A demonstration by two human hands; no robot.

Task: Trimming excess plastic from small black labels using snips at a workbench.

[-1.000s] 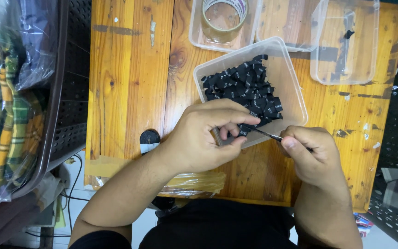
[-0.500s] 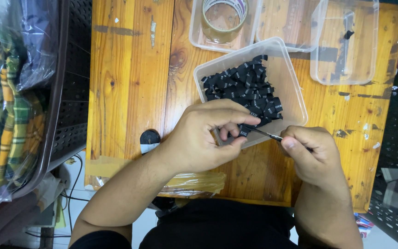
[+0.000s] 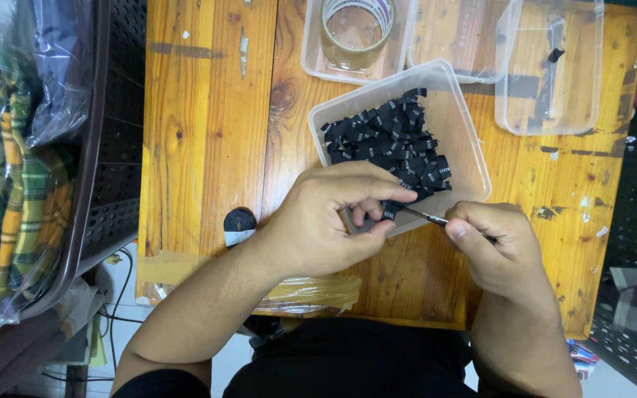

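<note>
My left hand (image 3: 333, 217) pinches a small black fabric label (image 3: 390, 214) between thumb and fingers, just in front of a clear plastic tub (image 3: 462, 140). Inside the tub lies a heap of several black labels (image 3: 392, 144). My right hand (image 3: 499, 247) grips a thin metal tool (image 3: 422, 216), and its tip touches the label held by the left hand. Both hands hover over the wooden table (image 3: 208, 133), near its front edge.
A roll of clear tape (image 3: 355, 29) sits in a clear tub at the back. Two more clear tubs (image 3: 551, 66) stand at the back right. A small black round object (image 3: 239, 221) lies left of my wrist. A brown crate with bagged plaid cloth (image 3: 23, 162) is on the left.
</note>
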